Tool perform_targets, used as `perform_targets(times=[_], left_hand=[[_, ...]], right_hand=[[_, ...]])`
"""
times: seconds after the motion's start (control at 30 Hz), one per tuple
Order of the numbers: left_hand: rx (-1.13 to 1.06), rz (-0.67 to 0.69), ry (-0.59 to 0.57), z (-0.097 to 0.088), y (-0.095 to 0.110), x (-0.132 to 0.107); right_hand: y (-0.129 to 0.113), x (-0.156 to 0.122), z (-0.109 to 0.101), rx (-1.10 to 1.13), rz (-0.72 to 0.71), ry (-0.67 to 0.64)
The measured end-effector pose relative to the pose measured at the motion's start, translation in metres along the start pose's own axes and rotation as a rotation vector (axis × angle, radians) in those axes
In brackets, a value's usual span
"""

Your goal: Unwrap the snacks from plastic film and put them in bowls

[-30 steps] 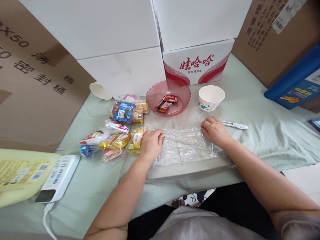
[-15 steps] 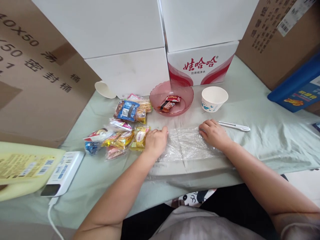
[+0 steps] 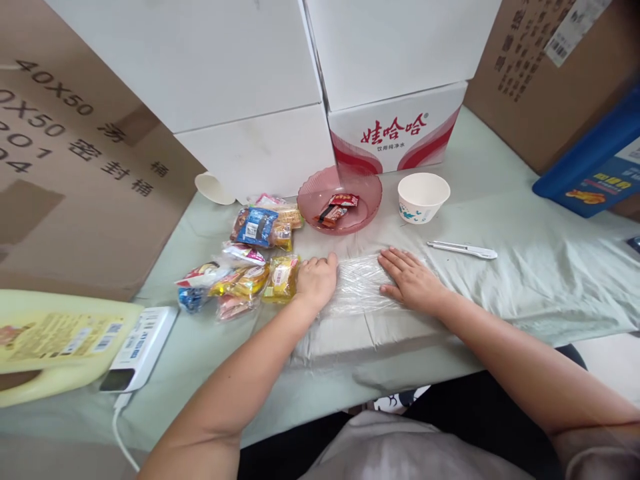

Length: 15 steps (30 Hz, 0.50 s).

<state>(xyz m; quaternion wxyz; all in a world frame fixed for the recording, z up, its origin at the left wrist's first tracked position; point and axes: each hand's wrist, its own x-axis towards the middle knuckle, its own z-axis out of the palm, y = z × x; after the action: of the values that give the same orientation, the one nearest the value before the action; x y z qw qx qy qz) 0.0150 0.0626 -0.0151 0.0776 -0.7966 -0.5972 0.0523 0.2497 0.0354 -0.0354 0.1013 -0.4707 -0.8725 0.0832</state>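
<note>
A crinkled clear plastic sheet (image 3: 357,283) lies on the table before me. Its left end is under my left hand (image 3: 317,281), whose fingers are curled closed on it. My right hand (image 3: 413,280) rests flat on the sheet's right part, fingers stretched out and apart. Just left of my left hand is a yellow wrapped snack (image 3: 281,279), at the edge of a loose pile of wrapped snacks (image 3: 245,280). Beyond the sheet stands a pink bowl (image 3: 367,213) with a few red-wrapped snacks (image 3: 337,210) inside. A white utility knife (image 3: 463,250) lies beyond my right hand.
A white paper cup (image 3: 424,200) stands right of the bowl; another cup (image 3: 214,188) lies tipped by the boxes. White cartons (image 3: 250,153) line the back. At left are a yellow jug (image 3: 60,347) and a white device with a cable (image 3: 140,350); a blue container (image 3: 590,173) is at right.
My right hand has moved left along the plastic sheet, away from the utility knife, and its fingers have flattened out. My left hand stays at the sheet's left end. The view has shifted slightly.
</note>
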Motion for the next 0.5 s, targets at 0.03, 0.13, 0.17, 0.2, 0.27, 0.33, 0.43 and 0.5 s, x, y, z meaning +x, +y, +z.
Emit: perform_targets(times=[0.03, 0.13, 0.17, 0.2, 0.27, 0.33, 0.43, 0.5], left_hand=[[-0.005, -0.011, 0.010, -0.001, -0.001, 0.000], [-0.041, -0.053, 0.124, -0.012, -0.002, -0.004], [-0.063, -0.060, 0.193, -0.017, -0.002, -0.008], [-0.093, -0.052, 0.262, -0.022, -0.003, -0.013], [-0.185, 0.056, 0.333, -0.030, -0.004, -0.028], [-0.295, 0.262, 0.264, -0.031, -0.006, -0.046], [-0.386, 0.446, 0.126, -0.019, -0.011, -0.071], [-0.410, 0.438, 0.153, -0.008, -0.018, -0.083]], right_hand=[[0.001, 0.000, 0.001, -0.016, 0.025, -0.004], [0.002, -0.002, -0.008, -0.021, 0.040, 0.003], [0.002, -0.003, -0.015, -0.008, 0.033, 0.025], [0.002, -0.005, -0.024, 0.014, 0.018, 0.052], [0.002, -0.011, -0.046, 0.087, -0.043, 0.073], [0.001, -0.019, -0.067, 0.168, -0.133, -0.051], [0.000, -0.028, -0.083, 0.162, -0.159, -0.349], [0.001, -0.031, -0.083, 0.077, -0.075, -0.423]])
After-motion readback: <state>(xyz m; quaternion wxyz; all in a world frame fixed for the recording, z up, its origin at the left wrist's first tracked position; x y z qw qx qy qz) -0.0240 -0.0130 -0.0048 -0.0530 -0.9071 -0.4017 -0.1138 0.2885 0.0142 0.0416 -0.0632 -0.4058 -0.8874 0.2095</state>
